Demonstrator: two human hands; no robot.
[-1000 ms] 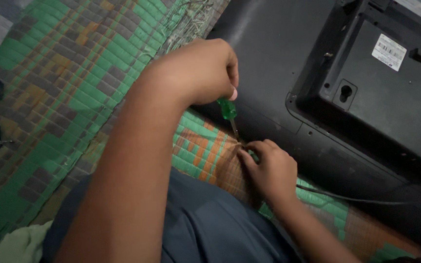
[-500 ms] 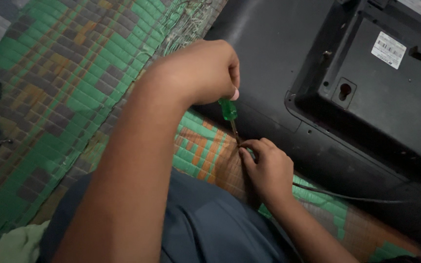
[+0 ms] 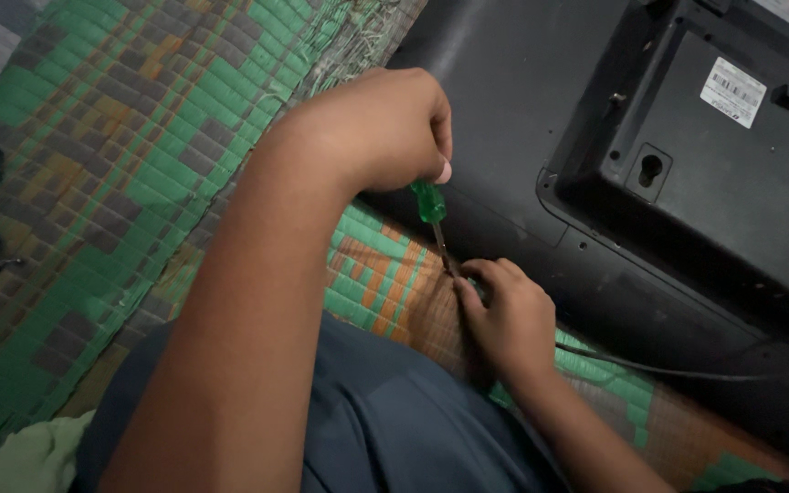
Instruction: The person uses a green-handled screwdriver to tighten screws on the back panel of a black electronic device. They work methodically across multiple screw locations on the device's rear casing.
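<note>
Little has shifted since the earlier frames: your hands sit a touch lower along the edge of the television back.

Your left hand (image 3: 385, 128) is clenched around the green-handled screwdriver (image 3: 431, 205), shaft angled down to the lower edge of the black television back (image 3: 513, 119) lying on the woven mat (image 3: 139, 155). Your right hand (image 3: 504, 315) pinches the tip, steadying it. Whether the screw is loose cannot be told; the panel looks attached, so work appears unfinished.
</note>
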